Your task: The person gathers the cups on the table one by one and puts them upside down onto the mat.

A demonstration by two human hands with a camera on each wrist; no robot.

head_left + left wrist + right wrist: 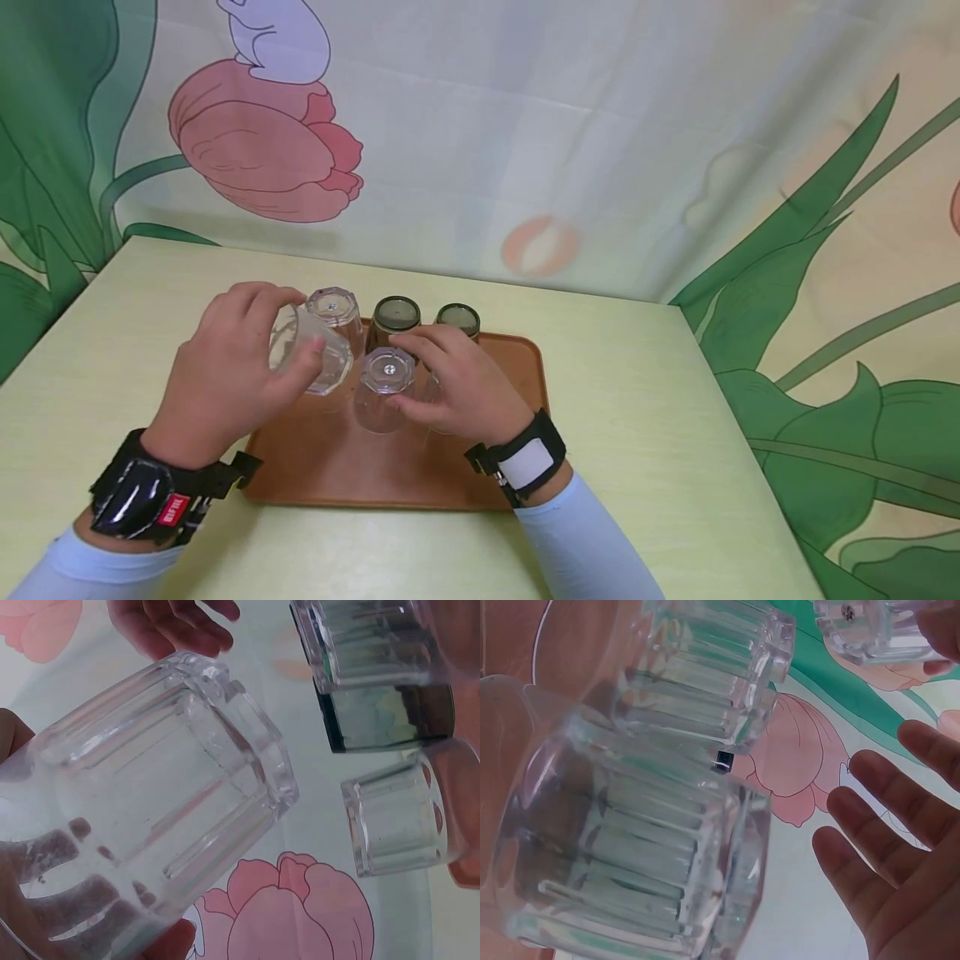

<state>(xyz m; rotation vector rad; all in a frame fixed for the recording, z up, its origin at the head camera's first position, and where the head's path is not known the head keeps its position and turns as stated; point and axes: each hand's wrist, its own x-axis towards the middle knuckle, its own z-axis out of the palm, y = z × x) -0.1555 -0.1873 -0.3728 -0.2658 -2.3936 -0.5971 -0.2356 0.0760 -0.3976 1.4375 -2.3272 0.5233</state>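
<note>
My left hand (240, 367) grips a clear faceted glass (333, 367), tilted with its thick base pointing right, above the left part of a brown tray (337, 479). In the left wrist view that glass (157, 772) fills much of the picture, fingers visible through its wall. Over the tray's right side, my right hand (465, 387) has its fingers spread. An upside-down clear glass (382, 408) stands just left of its fingertips. The right wrist view shows fingers (889, 855) apart from two clear glasses, the nearer glass (645, 862) being partly hidden by the hand in the head view.
Behind, another upside-down clear glass (334, 308) stands at the tray's back left. Beside it are two dark tinted glasses, one in the middle (396, 314) and one farther right (459, 318). The pale table (622, 433) meets a printed curtain (450, 125) at the back.
</note>
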